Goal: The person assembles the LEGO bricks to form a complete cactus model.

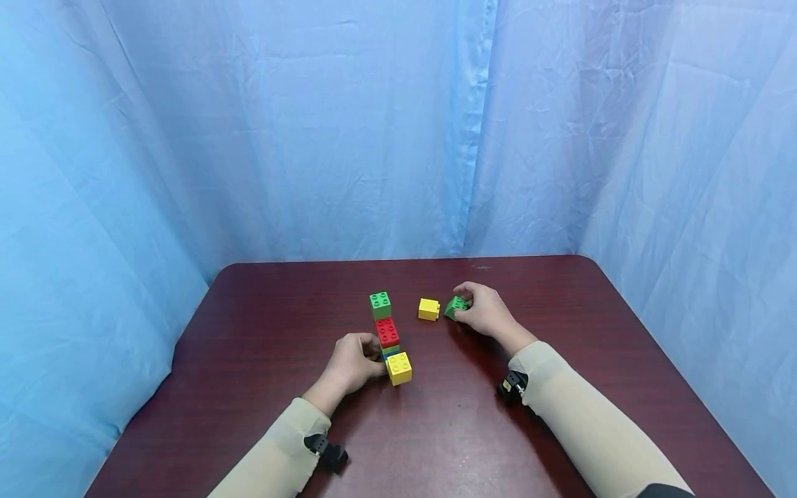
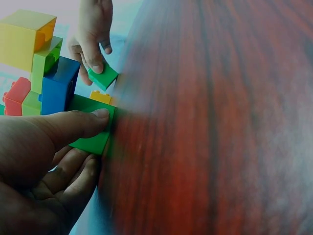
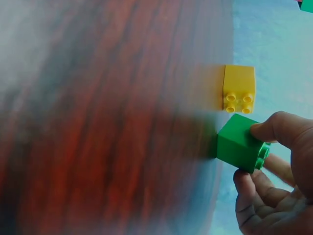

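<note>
A built stack of toy bricks stands left of the table's middle, with a green brick [image 1: 380, 305], a red brick [image 1: 387, 333] and a yellow brick [image 1: 399, 369] showing from above. My left hand [image 1: 350, 363] grips its low green brick [image 2: 90, 139] between thumb and fingers. Above that brick are a blue brick [image 2: 61, 85] and light green ones. Farther right, my right hand [image 1: 486, 311] pinches a loose green brick [image 3: 239, 139], which is turned at an angle close to the tabletop. Just left of it lies a loose yellow brick [image 1: 428, 309], studs facing sideways, untouched.
The dark red-brown table [image 1: 473, 443] has rounded far corners. Light blue curtains [image 1: 349, 138] hang behind it and along both sides. Each sleeved wrist wears a small black camera, such as the left one [image 1: 326, 451].
</note>
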